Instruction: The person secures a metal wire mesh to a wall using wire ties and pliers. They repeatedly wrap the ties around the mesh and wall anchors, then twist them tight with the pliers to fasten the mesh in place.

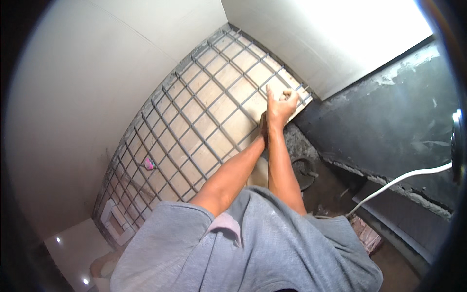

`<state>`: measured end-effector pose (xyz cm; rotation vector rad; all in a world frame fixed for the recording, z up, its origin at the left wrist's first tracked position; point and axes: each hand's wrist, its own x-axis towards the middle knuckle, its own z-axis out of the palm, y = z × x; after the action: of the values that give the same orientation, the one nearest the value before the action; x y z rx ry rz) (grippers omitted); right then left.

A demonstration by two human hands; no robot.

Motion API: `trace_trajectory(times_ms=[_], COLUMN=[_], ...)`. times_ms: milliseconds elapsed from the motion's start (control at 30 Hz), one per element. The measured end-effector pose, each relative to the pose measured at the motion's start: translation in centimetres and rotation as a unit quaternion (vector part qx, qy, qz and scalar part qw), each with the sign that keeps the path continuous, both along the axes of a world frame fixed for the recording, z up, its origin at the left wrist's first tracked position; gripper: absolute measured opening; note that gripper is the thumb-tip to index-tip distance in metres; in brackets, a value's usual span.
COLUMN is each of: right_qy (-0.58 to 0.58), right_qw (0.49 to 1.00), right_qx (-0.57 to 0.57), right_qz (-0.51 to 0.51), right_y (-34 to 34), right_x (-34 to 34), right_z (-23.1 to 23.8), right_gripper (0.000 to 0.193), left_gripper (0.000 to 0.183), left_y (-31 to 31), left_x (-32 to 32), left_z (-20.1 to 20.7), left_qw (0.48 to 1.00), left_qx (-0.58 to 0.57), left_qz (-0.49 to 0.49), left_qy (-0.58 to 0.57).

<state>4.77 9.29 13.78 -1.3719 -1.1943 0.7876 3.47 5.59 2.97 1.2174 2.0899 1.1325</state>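
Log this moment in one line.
right hand: near grid edge, grip unclear; left hand: close to right, mostly hidden; grid: over boards

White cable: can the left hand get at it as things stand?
Probably not directly: the right forearm crosses between the mostly hidden left hand and the white cable, off to the right.

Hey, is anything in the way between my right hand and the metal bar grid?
Nothing visible: your right hand is at the right end of the metal bar grid. I can't tell if they touch.
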Motion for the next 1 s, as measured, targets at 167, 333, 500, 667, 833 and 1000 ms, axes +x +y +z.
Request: trace_trajectory(times_ms=[167, 333, 500, 667, 833, 1000], right_qy=[-0.102, -0.054, -0.05, 0.046, 0.101, 0.025], right_qw=[0.964, 0.993, 0.997, 0.927, 0.765, 0.981], right_qx=[0.006, -0.044, -0.05, -0.113, -0.182, 0.084], right_qz=[0.244, 0.096, 0.043, 0.355, 0.61, 0.17], right_y=[2.8, -0.3, 0.6, 2.8, 6.6, 2.3], right_x=[0.2, 1.8, 0.6, 3.1, 4.4, 0.9], right_z=[-1.3, 0.8, 0.1, -1.0, -0.8, -3.2], right_gripper=[0.016, 0.048, 0.038, 0.047, 0.04, 0.032], left_gripper=[0.028, 0.032, 0.037, 0.043, 0.039, 0.011], left_y=[1.4, -0.1, -0.8, -0.3, 0.9, 0.2], left_x=[0.2, 1.3, 1.4, -1.7, -2.8, -0.2], left_z=[-0.5, -1.0, -1.3, 0.1, 4.4, -1.2], left_qw=[0.998, 0.998, 0.997, 0.998, 0.97, 0.971], left_qx=[-0.058, -0.017, 0.015, 0.029, -0.125, -0.058], left_qz=[-0.03, 0.03, 0.045, -0.052, -0.144, -0.019], left_qy=[0.01, 0.057, 0.069, 0.001, -0.148, 0.231])
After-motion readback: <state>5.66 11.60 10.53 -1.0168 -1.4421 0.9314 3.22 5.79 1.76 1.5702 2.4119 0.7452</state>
